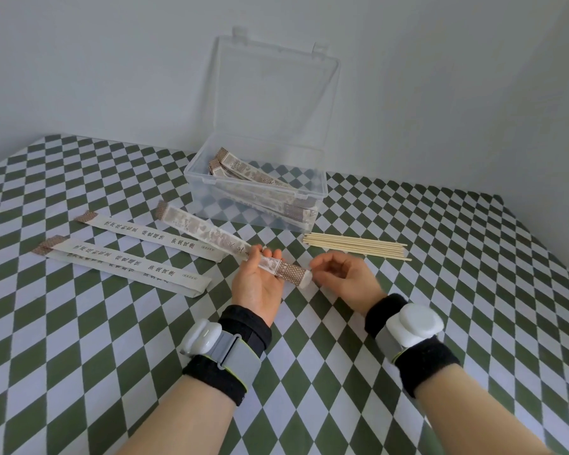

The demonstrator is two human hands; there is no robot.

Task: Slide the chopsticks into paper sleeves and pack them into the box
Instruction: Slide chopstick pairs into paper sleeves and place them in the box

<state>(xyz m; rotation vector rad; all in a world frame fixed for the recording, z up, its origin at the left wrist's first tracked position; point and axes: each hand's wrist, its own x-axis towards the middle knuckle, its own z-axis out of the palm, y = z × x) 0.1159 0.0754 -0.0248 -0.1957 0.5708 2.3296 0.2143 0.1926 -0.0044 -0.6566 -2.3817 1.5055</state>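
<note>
Closest to the camera are the two forearms with black wristbands and white strapped-on trackers (414, 324), reaching up into the middle of the frame over the green-and-white checkered tablecloth (79, 356).

The left hand (256, 280) is palm-up, fingers curled round a patterned paper sleeve (224, 244) near its lower, open end, so that grip is closed on the sleeve. The rest of the sleeve runs up and left across the frame from the hand. The right hand (342, 277) sits just beside the sleeve's mouth with thumb and forefinger pinched close together. It's a bit blurred, so I honestly can't tell if there's a chopstick tip between them or nothing at all.

My take on the step: keep the sleeve mouth puffed open with the left fingers, don't squash it flat, and feed the sticks in straight along the sleeve's line so the paper doesn't crumple or tear.

The bare chopsticks (355, 250) lie in a loose bundle just right of centre, above the right hand and well clear of it. Empty sleeves (151, 239) lie flat at centre left. The clear box (309, 192), lid up, sits upper centre with several filled sleeves already inside, so I'd guess we're partway through.
</note>
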